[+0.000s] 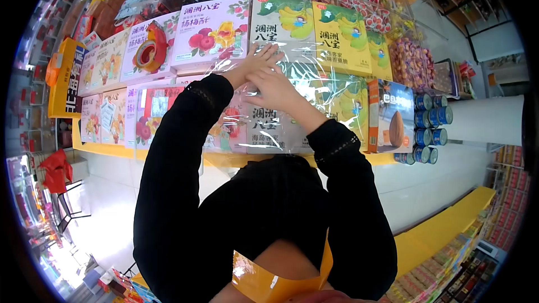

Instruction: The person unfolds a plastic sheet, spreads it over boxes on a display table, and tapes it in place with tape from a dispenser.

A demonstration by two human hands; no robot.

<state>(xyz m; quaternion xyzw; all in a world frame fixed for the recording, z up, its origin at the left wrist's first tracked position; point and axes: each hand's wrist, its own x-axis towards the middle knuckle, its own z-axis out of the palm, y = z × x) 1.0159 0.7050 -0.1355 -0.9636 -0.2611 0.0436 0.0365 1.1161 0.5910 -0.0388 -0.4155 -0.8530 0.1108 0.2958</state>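
A sheet of clear plastic film (303, 98) lies wrinkled and shiny over the boxes in front of me. My left hand (252, 64) rests on it with the fingers spread, by the top of a grey-green box (283, 22) printed with bananas. Close against it, my right hand (276, 91) is laid on the film with its thumb held apart, fingers partly overlapping the left hand. Under the film, lower box fronts with Chinese lettering show through. A purple gift box (210, 31) sits left of my hands and a yellow banana box (343, 39) to the right.
A red roll of tape (151, 50) lies on a purple box. To the right stand an almond box (391, 115) and several blue cans (432, 116). Wrapped sweets (412, 62) fill bins behind. A yellow ledge (224, 160) runs along the front.
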